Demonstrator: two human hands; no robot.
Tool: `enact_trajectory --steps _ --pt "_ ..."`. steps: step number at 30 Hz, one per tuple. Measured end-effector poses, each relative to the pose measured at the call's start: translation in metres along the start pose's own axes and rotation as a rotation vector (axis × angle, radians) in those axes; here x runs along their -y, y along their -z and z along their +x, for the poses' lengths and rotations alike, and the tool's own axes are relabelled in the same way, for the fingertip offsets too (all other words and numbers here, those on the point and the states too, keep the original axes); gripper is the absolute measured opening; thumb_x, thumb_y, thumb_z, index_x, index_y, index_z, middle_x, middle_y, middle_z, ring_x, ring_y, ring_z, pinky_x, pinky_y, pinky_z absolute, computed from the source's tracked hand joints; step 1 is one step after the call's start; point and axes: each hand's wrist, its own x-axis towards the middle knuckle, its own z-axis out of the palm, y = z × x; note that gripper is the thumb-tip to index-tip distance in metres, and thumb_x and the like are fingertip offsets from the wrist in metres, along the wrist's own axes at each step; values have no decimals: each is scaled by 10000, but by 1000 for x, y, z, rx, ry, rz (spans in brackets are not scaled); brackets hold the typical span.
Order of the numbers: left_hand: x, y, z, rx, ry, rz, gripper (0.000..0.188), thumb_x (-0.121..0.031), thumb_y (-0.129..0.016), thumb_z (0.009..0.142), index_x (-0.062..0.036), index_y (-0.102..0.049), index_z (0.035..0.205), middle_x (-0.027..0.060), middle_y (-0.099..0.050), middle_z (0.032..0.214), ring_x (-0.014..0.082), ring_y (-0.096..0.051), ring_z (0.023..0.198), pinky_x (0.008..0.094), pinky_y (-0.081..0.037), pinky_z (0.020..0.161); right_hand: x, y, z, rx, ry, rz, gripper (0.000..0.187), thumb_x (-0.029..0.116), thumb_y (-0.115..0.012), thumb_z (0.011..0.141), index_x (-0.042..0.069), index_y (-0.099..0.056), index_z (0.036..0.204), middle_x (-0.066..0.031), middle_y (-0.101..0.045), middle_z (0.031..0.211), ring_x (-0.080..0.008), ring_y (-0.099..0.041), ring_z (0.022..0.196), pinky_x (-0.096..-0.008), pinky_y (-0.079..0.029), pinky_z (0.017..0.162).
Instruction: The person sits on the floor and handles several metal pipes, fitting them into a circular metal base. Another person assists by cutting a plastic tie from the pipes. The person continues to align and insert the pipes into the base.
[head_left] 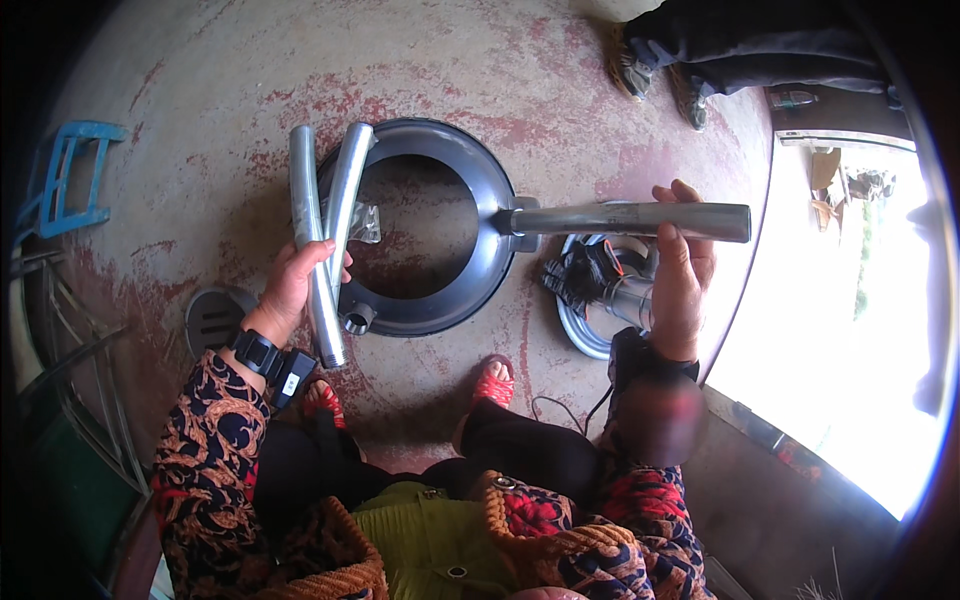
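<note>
My left hand (292,285) is closed around two silver metal pipes. The nearer pipe (308,190) has a threaded lower end and crosses in front of the other pipe (347,185). My right hand (683,270) grips a third silver pipe (630,218), thumb on its near side and fingertips showing beyond it. This pipe lies level, its left end at the socket on the right side of a dark, glossy ring-shaped base (487,270). Whether it is seated there I cannot tell. Another socket (358,319) shows at the ring's lower left. The ring lies flat on the floor.
A clear plastic bag (366,224) lies inside the ring. Right of it, a grey round part (575,325) holds black plastic and a metal cylinder (630,298). A blue stool (75,180) and a slotted dark seat (215,318) are left. Another person's legs (760,45) are top right, beside a bright doorway (850,300).
</note>
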Motion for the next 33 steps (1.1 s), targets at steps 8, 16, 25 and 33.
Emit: enact_trajectory --steps 8,16,25,33 --pt "-2 -3 -1 -14 -1 -13 412 -327 -609 871 44 -612 1050 118 -670 864 193 -656 752 324 -531 742 -13 14 5 18 23 -86 383 181 -774 859 -22 -603 1134 -42 -653 932 -113 -593 825 -250 -480 757" --pt "-3 -2 -1 -15 -5 26 449 -355 -600 868 45 -600 1071 124 -665 884 197 -655 777 327 -531 758 4 2 12 106 83 37 409 122 -751 863 -31 -577 1200 -87 -669 982 -160 -615 913 -308 -487 869" --pt "0 0 0 -10 -15 -19 372 -300 -599 883 35 -616 1044 111 -674 853 189 -653 740 325 -517 732 -25 21 11 -98 26 -50 321 105 -781 843 -7 -636 1106 -59 -692 946 -143 -629 870 -294 -503 836" --pt "1 1 1 -6 -14 -13 371 -295 -600 881 40 -619 1040 117 -677 853 194 -656 734 325 -518 723 -15 -3 7 -81 134 -288 459 176 -814 813 1 -549 1144 -24 -591 903 -127 -580 839 -267 -477 780"
